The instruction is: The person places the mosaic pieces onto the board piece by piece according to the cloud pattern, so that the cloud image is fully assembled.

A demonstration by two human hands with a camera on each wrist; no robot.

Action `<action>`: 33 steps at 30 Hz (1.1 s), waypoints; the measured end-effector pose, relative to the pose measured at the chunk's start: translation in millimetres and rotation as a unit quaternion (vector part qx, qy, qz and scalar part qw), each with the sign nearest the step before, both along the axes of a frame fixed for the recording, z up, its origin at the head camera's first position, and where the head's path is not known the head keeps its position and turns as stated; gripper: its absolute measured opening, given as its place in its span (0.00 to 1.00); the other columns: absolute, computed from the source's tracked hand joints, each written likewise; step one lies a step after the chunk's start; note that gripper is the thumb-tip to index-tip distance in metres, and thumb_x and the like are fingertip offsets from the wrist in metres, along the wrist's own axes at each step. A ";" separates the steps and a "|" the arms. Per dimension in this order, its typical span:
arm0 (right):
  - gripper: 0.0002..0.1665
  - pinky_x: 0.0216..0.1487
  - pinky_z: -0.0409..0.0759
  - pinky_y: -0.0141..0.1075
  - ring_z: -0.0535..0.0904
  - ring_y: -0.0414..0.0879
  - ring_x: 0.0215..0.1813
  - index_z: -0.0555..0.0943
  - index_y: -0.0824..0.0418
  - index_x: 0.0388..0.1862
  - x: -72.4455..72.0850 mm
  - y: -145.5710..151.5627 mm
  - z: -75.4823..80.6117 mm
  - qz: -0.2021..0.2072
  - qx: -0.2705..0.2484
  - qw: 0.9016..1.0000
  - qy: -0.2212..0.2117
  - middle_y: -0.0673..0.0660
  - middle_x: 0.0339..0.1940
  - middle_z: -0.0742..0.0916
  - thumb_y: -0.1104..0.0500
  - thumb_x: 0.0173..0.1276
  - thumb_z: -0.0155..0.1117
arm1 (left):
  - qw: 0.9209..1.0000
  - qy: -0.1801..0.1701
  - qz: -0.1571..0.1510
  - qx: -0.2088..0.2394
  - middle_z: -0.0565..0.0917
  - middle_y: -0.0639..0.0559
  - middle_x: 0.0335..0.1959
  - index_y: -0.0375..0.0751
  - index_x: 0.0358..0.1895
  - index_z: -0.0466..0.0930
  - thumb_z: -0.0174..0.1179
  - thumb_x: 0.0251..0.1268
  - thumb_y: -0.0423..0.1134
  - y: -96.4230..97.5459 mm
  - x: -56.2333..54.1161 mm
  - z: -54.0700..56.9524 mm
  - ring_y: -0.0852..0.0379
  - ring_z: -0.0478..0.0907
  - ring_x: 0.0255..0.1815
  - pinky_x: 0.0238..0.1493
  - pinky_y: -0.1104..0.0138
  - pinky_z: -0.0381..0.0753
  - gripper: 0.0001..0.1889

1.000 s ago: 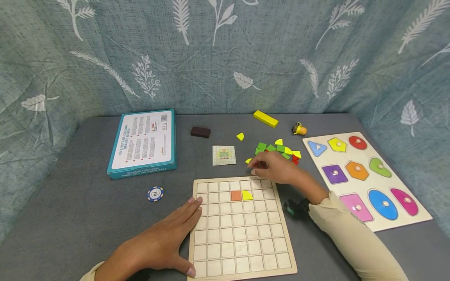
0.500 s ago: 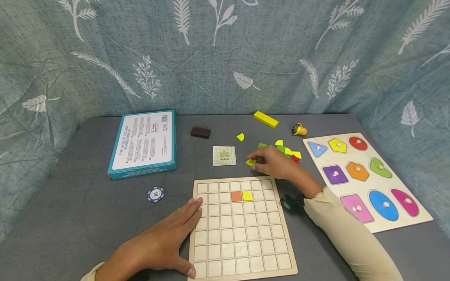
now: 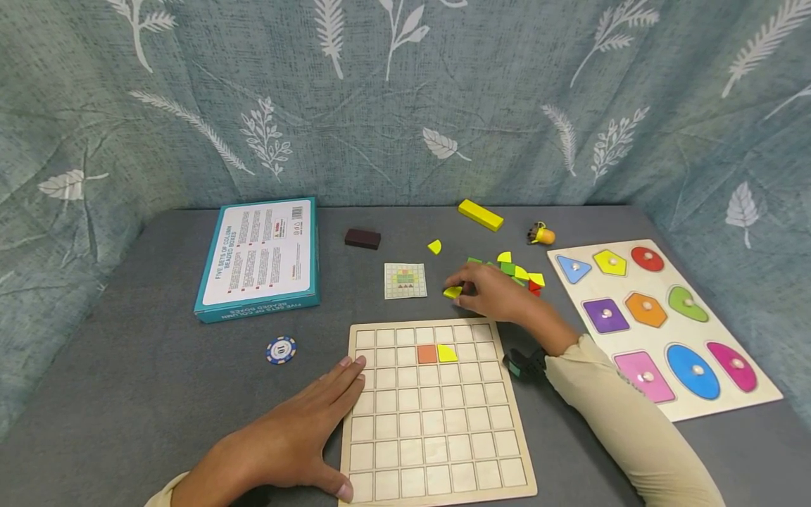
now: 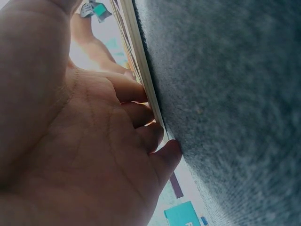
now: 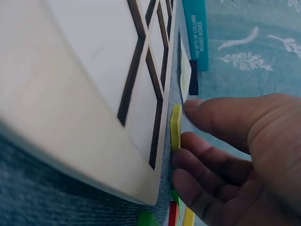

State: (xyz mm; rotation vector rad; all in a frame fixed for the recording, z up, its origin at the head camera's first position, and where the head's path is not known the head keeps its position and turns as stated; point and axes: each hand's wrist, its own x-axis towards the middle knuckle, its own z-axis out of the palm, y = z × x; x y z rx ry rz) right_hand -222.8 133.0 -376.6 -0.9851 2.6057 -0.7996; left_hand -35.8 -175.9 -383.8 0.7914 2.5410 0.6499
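Observation:
My left hand (image 3: pixel 285 422) rests along the left edge of a wooden grid board (image 3: pixel 410 426), its fingers straight and its thumb near the lower corner. In the board's upper rows lie an orange square tile (image 3: pixel 427 354) and a yellow quarter-circle tile (image 3: pixel 447 353). Beyond the top edge, my right hand (image 3: pixel 494 290) pinches another yellow quarter-circle tile (image 3: pixel 453 291) between thumb and fingertips. The right wrist view shows this held tile (image 5: pixel 175 127) close beside the board's rim. Behind the right hand, a pile of green (image 3: pixel 507 268), yellow and red tiles is partly hidden.
A pattern card (image 3: pixel 405 281) and a loose yellow tile (image 3: pixel 434 246) lie beyond the board. A teal box (image 3: pixel 256 253) and poker chip (image 3: pixel 281 349) sit left. A knobbed shape puzzle (image 3: pixel 684 352) is right. Dark (image 3: pixel 363 239) and yellow (image 3: pixel 481 215) blocks lie at the back.
My right hand has shifted slightly from above the board's top edge to the yellow quarter-circle tile, and its fingers have closed on it. The left hand keeps its place.

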 end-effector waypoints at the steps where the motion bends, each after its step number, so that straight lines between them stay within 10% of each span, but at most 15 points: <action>1: 0.19 0.40 0.74 0.39 0.76 0.46 0.40 0.81 0.66 0.56 -0.1 -0.1 0.1 0.000 0.000 1.000 -0.002 0.57 0.46 0.83 0.66 0.67 0.65 | 1.000 -0.001 0.000 0.001 0.40 0.51 0.80 0.36 0.77 0.48 0.65 0.34 0.77 -0.1 -0.1 0.2 0.50 0.36 0.78 0.70 0.47 0.52 0.69; 33: 0.14 0.41 0.75 0.40 0.76 0.49 0.41 0.83 0.68 0.51 0.3 -1.8 -0.6 0.014 0.024 1.000 0.015 0.58 0.43 0.81 0.68 0.67 0.64 | 1.000 -0.013 -0.002 0.001 0.39 0.51 0.80 0.36 0.78 0.47 0.65 0.36 0.76 -0.1 0.0 4.9 0.51 0.35 0.78 0.71 0.47 0.51 0.68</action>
